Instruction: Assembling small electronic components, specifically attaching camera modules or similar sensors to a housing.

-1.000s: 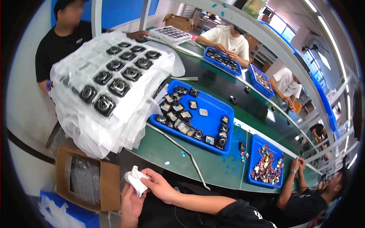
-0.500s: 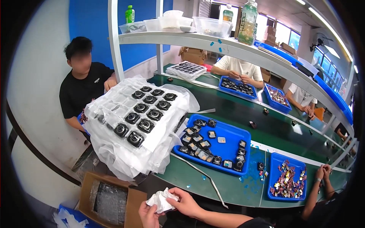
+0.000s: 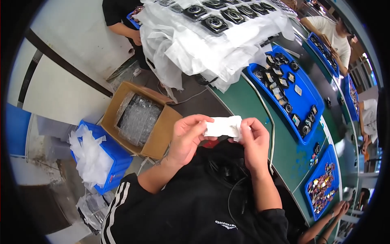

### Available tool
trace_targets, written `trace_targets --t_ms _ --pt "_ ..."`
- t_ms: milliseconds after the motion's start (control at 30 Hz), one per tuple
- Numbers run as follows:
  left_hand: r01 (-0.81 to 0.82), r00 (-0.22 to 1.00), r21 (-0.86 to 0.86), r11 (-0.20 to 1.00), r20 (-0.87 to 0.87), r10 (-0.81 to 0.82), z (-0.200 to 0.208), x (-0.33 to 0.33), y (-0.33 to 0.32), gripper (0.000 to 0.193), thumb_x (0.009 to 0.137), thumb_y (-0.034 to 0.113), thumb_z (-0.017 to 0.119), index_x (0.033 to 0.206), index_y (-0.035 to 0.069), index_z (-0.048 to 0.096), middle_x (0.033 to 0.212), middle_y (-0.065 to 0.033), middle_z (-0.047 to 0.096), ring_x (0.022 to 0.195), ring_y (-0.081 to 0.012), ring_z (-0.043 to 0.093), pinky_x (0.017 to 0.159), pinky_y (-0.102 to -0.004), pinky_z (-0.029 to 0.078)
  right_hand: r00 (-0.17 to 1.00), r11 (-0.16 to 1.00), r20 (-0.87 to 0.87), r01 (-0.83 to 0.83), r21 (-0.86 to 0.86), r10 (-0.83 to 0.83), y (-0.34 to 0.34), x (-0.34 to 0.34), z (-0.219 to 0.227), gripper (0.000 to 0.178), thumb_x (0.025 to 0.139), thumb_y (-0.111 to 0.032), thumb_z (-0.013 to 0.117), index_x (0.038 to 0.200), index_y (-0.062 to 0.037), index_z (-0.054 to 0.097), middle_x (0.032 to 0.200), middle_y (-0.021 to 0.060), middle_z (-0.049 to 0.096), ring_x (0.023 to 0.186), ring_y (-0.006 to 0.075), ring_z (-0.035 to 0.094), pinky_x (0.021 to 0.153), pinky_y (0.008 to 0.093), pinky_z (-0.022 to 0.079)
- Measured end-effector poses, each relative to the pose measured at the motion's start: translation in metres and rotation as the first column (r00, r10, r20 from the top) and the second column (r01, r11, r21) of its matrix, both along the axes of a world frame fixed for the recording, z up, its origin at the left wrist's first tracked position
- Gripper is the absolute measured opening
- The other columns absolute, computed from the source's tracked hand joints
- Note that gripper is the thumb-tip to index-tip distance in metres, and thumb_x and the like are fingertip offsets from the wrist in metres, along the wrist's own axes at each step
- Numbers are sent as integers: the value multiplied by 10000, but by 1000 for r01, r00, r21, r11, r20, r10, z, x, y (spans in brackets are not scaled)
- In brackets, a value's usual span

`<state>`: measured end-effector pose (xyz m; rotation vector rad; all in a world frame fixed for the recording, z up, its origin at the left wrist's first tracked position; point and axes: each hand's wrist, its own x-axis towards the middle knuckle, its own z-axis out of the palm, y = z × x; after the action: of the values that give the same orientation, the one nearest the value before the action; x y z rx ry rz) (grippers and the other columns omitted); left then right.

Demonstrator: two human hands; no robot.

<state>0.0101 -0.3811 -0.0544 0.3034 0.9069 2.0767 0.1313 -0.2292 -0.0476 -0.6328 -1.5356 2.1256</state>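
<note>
A white folded tissue is stretched between my two hands in front of my body. My left hand pinches its left end, with thumb and fingers pressed together. At the opposite end my right hand grips the tissue the same way. The tissue looks creased, and its right end is bunched under the fingers.
An open cardboard box holds plastic-wrapped material, beside a blue bin of white sheets. Ahead, white sheeting carries black square parts with round centres. Blue trays of parts stand on the green table. Several people are nearby.
The view has tilted down and turned left. The crumpled tissue is now straightened into a flat strip, with my hands holding it by opposite ends.
</note>
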Motion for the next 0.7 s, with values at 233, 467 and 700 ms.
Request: trace_targets --t_ms 233,467,700 --pt "-92 970 -58 994 -232 76 7 8 10 209 863 -80 614 1071 -62 604 1010 -137 659 917 -154 644 853 -277 524 998 998 -25 56 38 -55 0 14 15 193 876 12 641 1063 40 602 988 81 640 894 112 617 736 237 511" --pt "-136 975 -45 990 -183 126 5 17 32 169 844 -114 608 1002 -56 618 1055 -141 652 937 -156 639 846 -291 527 977 730 -21 173 661 -213 1 20 17 190 807 105 621 959 9 682 980 111 647 853 158 654 630 258 519" --pt "-401 -80 252 881 -967 240 15 20 68 235 703 -87 673 918 7 694 1031 -105 668 955 -297 641 844 -356 537 993 876 -42 120 467 -114 3 29 27 352 979 -58 455 1301 61 533 1289 199 572 1198 237 555 955 296 452"
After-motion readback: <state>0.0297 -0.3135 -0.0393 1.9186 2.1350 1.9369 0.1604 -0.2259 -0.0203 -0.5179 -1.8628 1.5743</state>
